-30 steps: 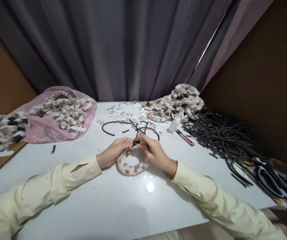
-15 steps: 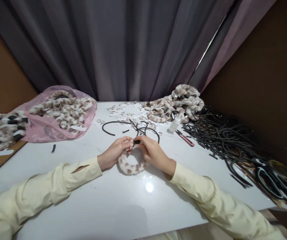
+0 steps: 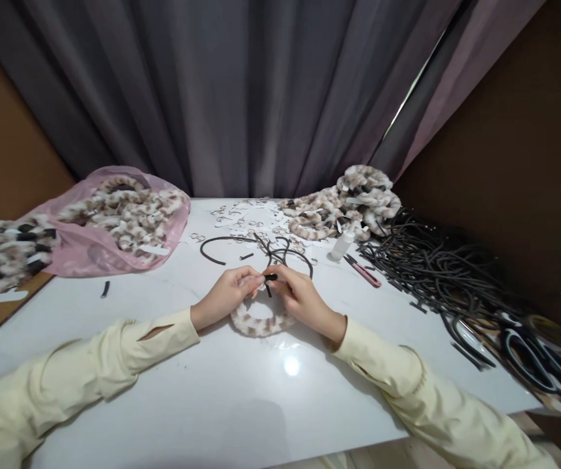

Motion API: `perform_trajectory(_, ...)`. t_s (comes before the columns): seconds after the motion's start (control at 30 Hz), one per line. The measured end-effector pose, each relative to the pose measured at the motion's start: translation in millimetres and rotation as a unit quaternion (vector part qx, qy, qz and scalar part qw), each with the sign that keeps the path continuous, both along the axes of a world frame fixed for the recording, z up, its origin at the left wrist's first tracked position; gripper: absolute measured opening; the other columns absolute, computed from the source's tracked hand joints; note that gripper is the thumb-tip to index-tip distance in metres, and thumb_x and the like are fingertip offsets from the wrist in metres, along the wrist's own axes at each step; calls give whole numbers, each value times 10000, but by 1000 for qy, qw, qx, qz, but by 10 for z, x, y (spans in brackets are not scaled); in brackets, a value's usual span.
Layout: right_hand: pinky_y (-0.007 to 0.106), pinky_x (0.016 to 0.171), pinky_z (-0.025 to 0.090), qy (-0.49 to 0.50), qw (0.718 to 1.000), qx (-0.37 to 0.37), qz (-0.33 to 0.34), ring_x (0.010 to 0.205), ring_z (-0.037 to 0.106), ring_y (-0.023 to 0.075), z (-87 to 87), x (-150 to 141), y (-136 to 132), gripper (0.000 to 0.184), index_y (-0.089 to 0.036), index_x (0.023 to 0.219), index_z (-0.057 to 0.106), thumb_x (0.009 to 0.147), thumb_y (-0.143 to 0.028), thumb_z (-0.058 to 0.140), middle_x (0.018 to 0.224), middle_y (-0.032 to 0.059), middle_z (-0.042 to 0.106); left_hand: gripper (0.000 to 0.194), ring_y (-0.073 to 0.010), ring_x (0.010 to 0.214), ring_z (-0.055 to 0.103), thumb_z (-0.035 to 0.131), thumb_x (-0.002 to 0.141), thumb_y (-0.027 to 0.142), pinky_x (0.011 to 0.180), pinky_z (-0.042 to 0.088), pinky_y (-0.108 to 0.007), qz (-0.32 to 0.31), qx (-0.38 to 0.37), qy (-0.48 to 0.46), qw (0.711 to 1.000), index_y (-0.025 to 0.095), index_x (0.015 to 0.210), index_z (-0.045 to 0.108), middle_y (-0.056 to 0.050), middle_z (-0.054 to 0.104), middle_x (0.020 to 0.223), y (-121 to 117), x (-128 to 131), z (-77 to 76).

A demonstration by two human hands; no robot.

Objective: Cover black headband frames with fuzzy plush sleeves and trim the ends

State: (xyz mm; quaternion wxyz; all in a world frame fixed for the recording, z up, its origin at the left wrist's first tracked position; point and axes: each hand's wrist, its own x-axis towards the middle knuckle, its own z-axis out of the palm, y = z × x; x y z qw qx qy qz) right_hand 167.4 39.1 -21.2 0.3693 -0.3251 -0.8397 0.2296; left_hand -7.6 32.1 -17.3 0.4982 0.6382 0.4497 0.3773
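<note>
"Where's the fluffy ring lying?"

"It's curving below both grips: the left hand is pinching its upper end, the right hand its black band."

"And around?"

"A thin pink bag is holding furry loops; grey curtains are hanging behind the glossy white table; black cords are tangling at right."

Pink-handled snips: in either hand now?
No, the snips lie on the white table near the small bottle, while the left hand and right hand hold the fluffy ring.
</note>
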Motion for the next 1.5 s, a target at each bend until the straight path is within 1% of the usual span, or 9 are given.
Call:
perform_trajectory(0.2, 233, 659, 399, -18, 999, 26, 6, 712, 534, 142, -19, 26, 16, 163, -170, 970, 502, 858, -132, 390, 857, 60, 596, 317, -83, 522, 385, 566, 766, 440, 524, 303, -210, -22, -25, -19, 999, 147, 659, 508, 42, 457, 556, -9, -1, 17)
perform_trajectory(0.33, 231, 633, 395, -15, 1000, 8, -4, 668, 526, 137, -21, 65, 52, 167, -175, 997, 489, 856, -148, 404, 798, 35, 585, 281, -95, 550, 407, 554, 774, 427, 542, 322, -212, -47, -23, -31, 998, 147, 782, 548, 41, 457, 576, -10, -14, 16)
perform_trajectory(0.47, 223, 591, 377, -22, 1000, -6, -12, 604, 499, 129, -35, 79, 75, 135, -171, 961, 494, 852, -159, 416, 690, 3, 545, 277, -105, 562, 422, 532, 790, 417, 545, 327, -213, -63, 8, 11, 998, 151, 862, 561, 42, 463, 581, -13, -22, -13)
perform_trajectory(0.6, 231, 602, 377, -31, 999, -6, -10, 618, 500, 133, -22, 71, 85, 111, -166, 925, 502, 853, -164, 417, 706, 16, 561, 283, -102, 536, 399, 475, 822, 425, 519, 310, -213, -52, 37, 66, 996, 156, 849, 562, 44, 449, 572, -39, -18, -28)
perform_trajectory(0.73, 226, 614, 379, -54, 998, -20, 34, 655, 504, 130, 23, 116, 131, 114, -163, 937, 507, 865, -180, 421, 769, 29, 576, 264, -102, 539, 393, 466, 825, 403, 523, 305, -212, -44, 47, 96, 993, 155, 829, 556, 46, 446, 567, -43, -14, -26)
perform_trajectory(0.9, 224, 618, 394, -102, 992, -47, 61, 688, 510, 137, 96, 222, 188, 291, -155, 1080, 453, 799, -163, 528, 828, 29, 578, 266, -101, 541, 389, 466, 821, 400, 532, 303, -210, -47, 38, 101, 993, 150, 830, 558, 45, 450, 570, -14, -3, -30)
perform_trajectory(1.1, 243, 671, 422, -141, 987, 42, 61, 734, 564, 152, 162, 291, 239, 225, -154, 976, 572, 778, -88, 489, 857, 55, 626, 291, -94, 509, 356, 486, 803, 434, 509, 286, -215, -66, -2, 58, 996, 149, 770, 534, 48, 415, 539, 44, -3, -30)
perform_trajectory(1.33, 274, 702, 446, -167, 982, 71, 58, 791, 601, 176, 109, 318, 265, 329, -167, 1162, 543, 845, -126, 466, 940, 78, 655, 329, -74, 497, 290, 542, 756, 421, 486, 228, -214, -98, -80, -28, 992, 164, 594, 416, 51, 363, 551, 101, -15, -23)
perform_trajectory(1.5, 319, 740, 456, -166, 975, 140, 44, 814, 583, 202, 78, 241, 227, 218, -129, 1046, 594, 851, -193, 522, 896, 100, 654, 325, -65, 489, 242, 563, 745, 404, 477, 181, -212, -111, -129, -79, 982, 164, 604, 395, 60, 326, 551, 90, -7, -29)
